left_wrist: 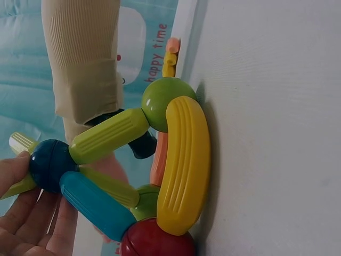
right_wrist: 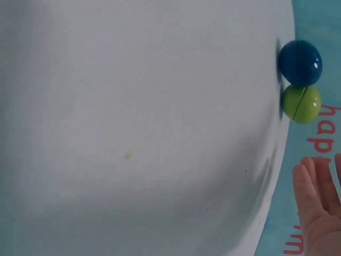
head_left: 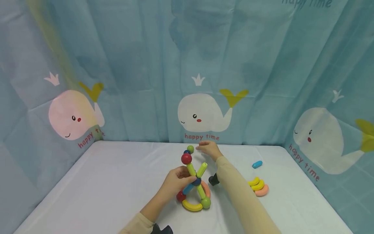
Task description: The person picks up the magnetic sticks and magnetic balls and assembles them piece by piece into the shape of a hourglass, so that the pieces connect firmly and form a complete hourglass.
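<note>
A magnetic stick-and-ball structure stands on the white table, with a dark blue ball (left_wrist: 52, 165) at its upper joint. My left hand (head_left: 176, 180) grips it around that joint, thumb and fingers about the ball. Lime sticks (head_left: 201, 191) and a blue stick (left_wrist: 98, 205) slope down to a green ball (head_left: 205, 202) and a red ball (head_left: 181, 196), joined by a yellow curved stick (left_wrist: 185, 165). Another red ball (head_left: 186, 158) tops an upper lime stick. My right hand (head_left: 209, 149) reaches out with relaxed fingers, apart from a loose green ball (right_wrist: 302, 104) that touches a blue ball (right_wrist: 300, 63).
On the right of the table (head_left: 117, 182) lie a short blue stick (head_left: 257, 164), yellow curved sticks (head_left: 257, 186) and an orange curved stick (head_left: 262, 190). A whale-print curtain (head_left: 131, 81) rises behind the table's far edge.
</note>
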The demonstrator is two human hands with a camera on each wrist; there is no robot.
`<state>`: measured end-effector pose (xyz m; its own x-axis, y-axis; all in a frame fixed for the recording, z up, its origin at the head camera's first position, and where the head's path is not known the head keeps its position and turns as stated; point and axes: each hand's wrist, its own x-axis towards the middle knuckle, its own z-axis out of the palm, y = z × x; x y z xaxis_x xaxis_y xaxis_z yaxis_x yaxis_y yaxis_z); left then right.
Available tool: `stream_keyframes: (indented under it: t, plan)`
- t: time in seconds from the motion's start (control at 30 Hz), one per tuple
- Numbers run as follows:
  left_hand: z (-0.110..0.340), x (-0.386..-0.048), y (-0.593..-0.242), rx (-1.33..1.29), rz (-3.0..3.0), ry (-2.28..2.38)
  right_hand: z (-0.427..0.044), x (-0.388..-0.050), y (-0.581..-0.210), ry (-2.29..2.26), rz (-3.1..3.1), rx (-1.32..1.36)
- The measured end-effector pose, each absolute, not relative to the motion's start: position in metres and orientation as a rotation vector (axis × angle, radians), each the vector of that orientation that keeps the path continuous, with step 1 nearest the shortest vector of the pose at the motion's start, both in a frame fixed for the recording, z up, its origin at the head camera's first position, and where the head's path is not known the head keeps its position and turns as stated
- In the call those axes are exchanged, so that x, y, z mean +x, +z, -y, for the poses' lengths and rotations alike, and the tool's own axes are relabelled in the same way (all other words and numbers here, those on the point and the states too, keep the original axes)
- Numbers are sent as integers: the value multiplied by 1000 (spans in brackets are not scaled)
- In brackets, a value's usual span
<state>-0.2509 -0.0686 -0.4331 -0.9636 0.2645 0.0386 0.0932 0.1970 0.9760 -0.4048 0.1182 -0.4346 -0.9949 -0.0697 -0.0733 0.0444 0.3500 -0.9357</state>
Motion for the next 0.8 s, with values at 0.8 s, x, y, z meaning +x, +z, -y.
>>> stream_keyframes:
  t: [0.8]
  plan:
    - [70, -248, -434, 350, -2322, 1882, -99, -415, -435, -1670, -2541, -55]
